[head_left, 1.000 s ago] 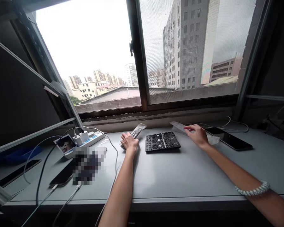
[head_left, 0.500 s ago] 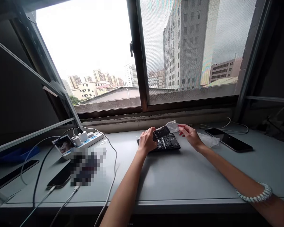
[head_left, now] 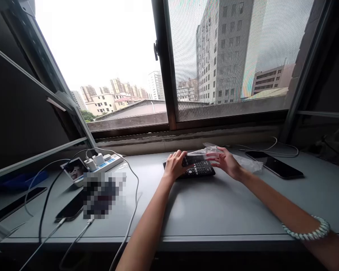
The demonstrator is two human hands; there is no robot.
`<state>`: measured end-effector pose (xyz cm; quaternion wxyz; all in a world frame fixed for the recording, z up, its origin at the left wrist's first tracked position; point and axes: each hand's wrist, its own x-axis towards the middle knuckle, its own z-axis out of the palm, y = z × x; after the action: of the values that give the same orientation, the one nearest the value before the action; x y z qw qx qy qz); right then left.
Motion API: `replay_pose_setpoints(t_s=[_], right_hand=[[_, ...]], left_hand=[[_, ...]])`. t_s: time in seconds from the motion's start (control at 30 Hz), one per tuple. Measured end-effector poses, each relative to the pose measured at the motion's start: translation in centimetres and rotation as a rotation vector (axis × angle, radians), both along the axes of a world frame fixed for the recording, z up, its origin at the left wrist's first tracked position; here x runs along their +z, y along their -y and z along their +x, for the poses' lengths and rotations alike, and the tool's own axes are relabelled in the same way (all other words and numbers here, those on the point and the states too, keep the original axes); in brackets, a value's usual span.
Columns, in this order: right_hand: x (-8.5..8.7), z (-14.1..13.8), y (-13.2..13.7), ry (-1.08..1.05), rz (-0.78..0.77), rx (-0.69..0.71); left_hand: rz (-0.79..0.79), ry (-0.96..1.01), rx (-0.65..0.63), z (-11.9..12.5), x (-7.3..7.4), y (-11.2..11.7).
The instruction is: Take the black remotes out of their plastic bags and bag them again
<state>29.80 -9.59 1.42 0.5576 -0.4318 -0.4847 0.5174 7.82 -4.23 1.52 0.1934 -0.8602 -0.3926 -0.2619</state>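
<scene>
A black keypad (head_left: 201,171) lies on the grey table (head_left: 214,210) below the window. Just above it, my left hand (head_left: 173,165) is closed on a small dark flat item (head_left: 190,160) and holds it lifted. My right hand (head_left: 228,162) is opposite, its fingers pinched on a clear plastic bag (head_left: 205,151) whose end meets the dark item. More of the crumpled clear plastic (head_left: 248,163) trails on the table behind my right wrist. The two hands are close together over the keypad.
A dark phone (head_left: 274,165) and a white cable (head_left: 271,150) lie at the right. At the left are a white power strip (head_left: 103,162) with chargers, a photo card (head_left: 74,169), another phone (head_left: 70,209) and several cables. A metal frame (head_left: 39,150) slants at the left.
My left hand left the table's middle-left and carried the small dark item over the keypad. My right hand lifted the clear bag from the right and brought it to the item.
</scene>
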Motion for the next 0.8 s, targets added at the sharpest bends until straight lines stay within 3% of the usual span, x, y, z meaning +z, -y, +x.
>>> replay_pose_setpoints(t_s=[0.1, 0.27, 0.43, 0.63, 0.8], right_hand=[[-0.2, 0.1, 0.1, -0.012, -0.012, 0.018], [-0.9, 0.4, 0.0, 0.182, 0.033, -0.050], [-1.2, 0.7, -0.2, 0.358, 0.078, -0.138], [-0.9, 0.7, 0.0, 0.400, 0.091, -0.289], [-0.6, 0.6, 0.3, 0.324, 0.074, -0.205]], left_hand=[[0.016, 0.042, -0.065, 0.0, 0.1, 0.2], [-0.005, 0.014, -0.150, 0.2, 0.2, 0.8], [-0.019, -0.024, -0.173, 0.4, 0.1, 0.8], [-0.012, -0.037, -0.170, 0.5, 0.2, 0.9], [-0.004, -0.059, -0.158, 0.5, 0.6, 1.1]])
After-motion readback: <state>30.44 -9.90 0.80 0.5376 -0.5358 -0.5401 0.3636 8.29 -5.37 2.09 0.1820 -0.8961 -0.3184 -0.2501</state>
